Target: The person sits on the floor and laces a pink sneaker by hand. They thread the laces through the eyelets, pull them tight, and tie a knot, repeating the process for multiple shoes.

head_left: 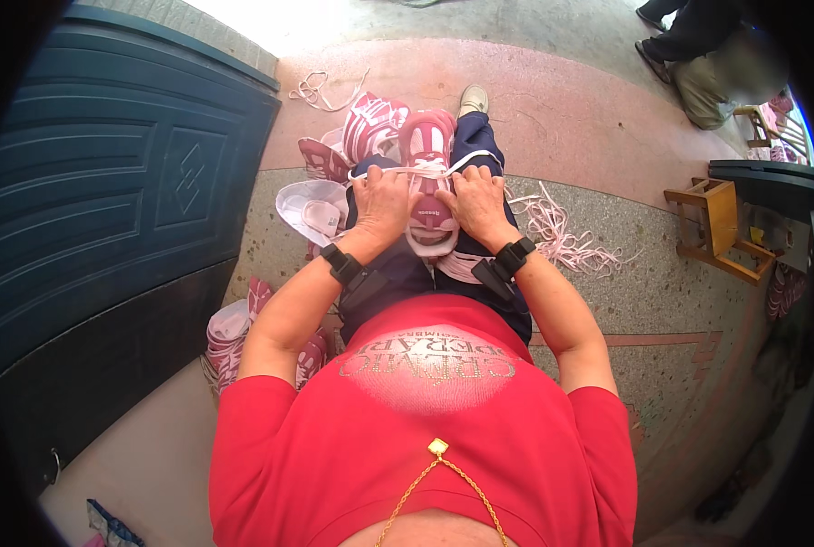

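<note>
A dark pink and white shoe upper (428, 132) rests across my thighs, toe end away from me. A pale shoelace (473, 158) runs over its middle, stretched between my two hands. My left hand (384, 199) is closed on the lace at the upper's left side. On the other side my right hand (478, 202) pinches the lace too, its thumb pointing in toward the tongue. Just where the lace crosses at the centre, a knot or loop is too small to make out.
More pink and white uppers (370, 123) lie left of my legs, others (229, 333) near my left elbow. A heap of loose pale laces (562, 232) is on the floor at right. A wooden stool (717, 219) stands farther right; a dark blue door (124, 164) flanks the left. Another person sits far right.
</note>
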{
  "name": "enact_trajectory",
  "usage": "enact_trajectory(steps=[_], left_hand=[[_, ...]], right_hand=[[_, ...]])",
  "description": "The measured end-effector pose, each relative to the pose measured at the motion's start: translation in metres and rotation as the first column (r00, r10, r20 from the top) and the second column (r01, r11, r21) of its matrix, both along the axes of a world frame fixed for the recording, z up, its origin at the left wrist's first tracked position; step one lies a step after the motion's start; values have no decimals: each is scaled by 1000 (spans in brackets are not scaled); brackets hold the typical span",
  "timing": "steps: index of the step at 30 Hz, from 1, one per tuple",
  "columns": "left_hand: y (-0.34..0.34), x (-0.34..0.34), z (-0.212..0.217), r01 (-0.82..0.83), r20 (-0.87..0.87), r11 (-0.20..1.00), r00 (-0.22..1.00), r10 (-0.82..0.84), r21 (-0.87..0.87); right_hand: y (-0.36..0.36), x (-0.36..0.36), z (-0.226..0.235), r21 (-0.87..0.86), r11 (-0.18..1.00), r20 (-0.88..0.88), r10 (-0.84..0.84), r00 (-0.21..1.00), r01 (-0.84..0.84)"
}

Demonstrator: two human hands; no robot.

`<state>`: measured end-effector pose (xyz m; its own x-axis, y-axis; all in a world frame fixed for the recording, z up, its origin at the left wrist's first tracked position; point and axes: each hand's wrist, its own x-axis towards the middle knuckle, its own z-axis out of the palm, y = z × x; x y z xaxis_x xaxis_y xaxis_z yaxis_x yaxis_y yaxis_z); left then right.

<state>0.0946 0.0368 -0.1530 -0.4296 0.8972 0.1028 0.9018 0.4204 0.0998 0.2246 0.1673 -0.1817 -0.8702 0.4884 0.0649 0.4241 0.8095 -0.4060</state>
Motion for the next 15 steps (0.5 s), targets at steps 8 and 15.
enact_trajectory(steps=[8, 15], left_hand=[[35, -20, -3, -46, 363, 995, 932, 11, 90], [132, -37, -20, 181, 775, 964, 631, 38, -195]], right_hand=[[2, 6, -20, -97, 991, -214, -113, 970, 94], [-4, 5, -22, -151, 988, -377, -98, 921, 43]])
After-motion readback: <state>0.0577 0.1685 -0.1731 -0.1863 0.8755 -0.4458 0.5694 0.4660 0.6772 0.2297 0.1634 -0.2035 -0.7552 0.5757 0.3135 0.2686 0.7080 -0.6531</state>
